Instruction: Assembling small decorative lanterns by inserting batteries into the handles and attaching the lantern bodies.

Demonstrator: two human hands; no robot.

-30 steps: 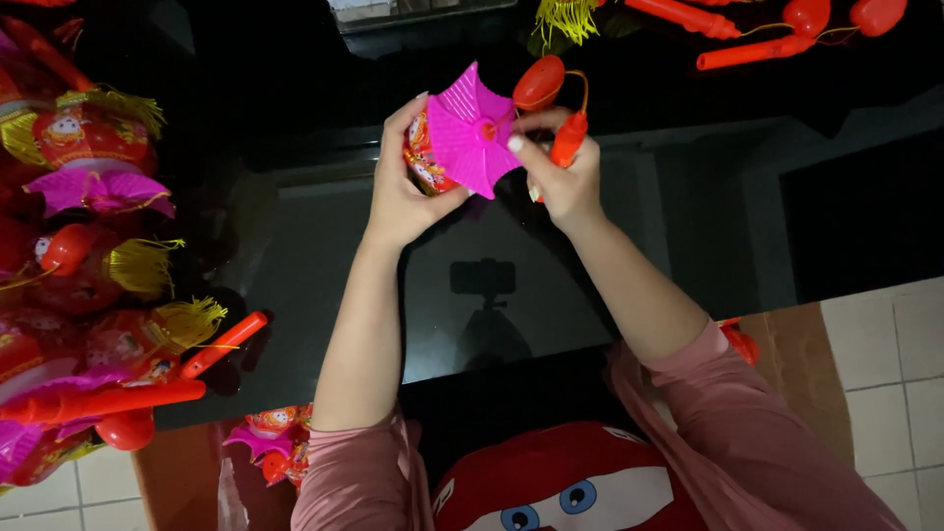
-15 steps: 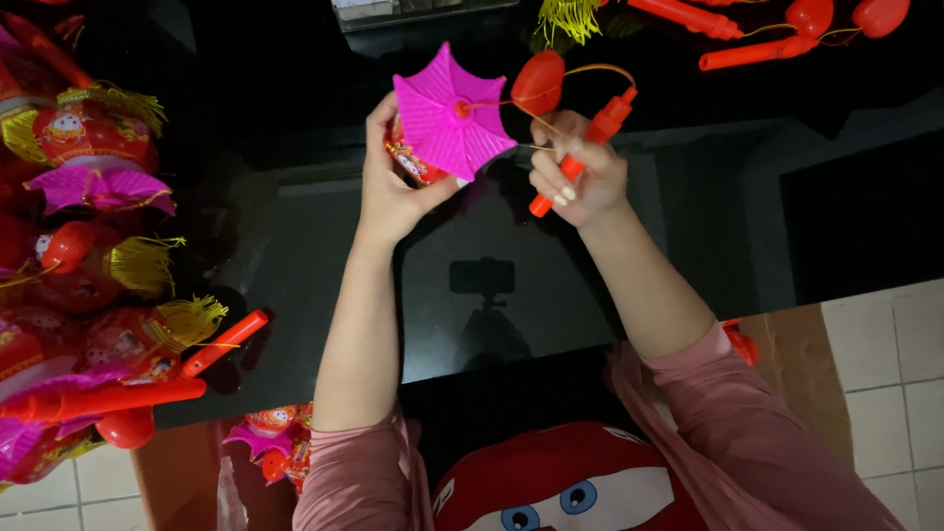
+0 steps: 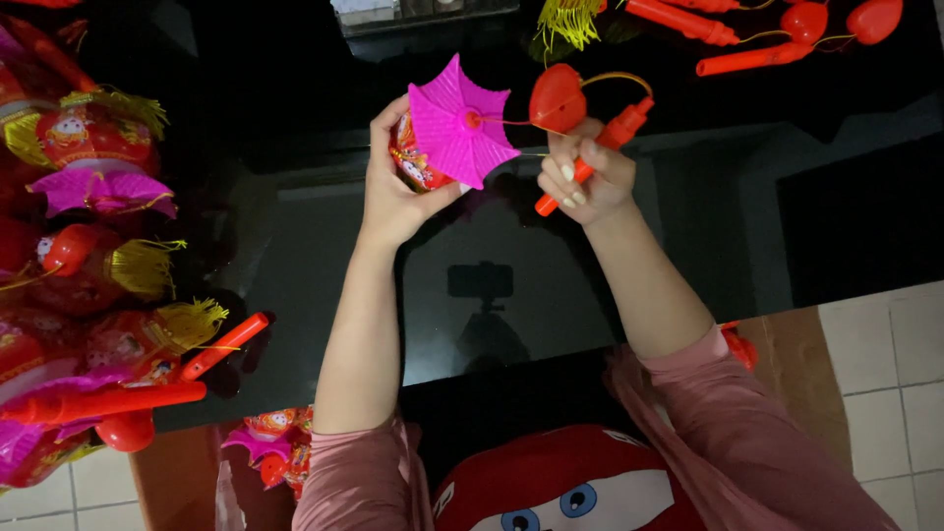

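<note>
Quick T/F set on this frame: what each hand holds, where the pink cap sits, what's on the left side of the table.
1. The left hand holds a small lantern body topped by a pink scalloped cap. True.
2. The right hand is empty. False: it grips a red-orange stick handle.
3. A red heart-shaped piece sits between the pink cap and the stick handle. True.
4. The finished lanterns are piled at the right edge of the table. False: they are piled at the left edge.
5. Both hands rest flat on the dark tabletop. False: they are raised above it, holding parts.
</note>
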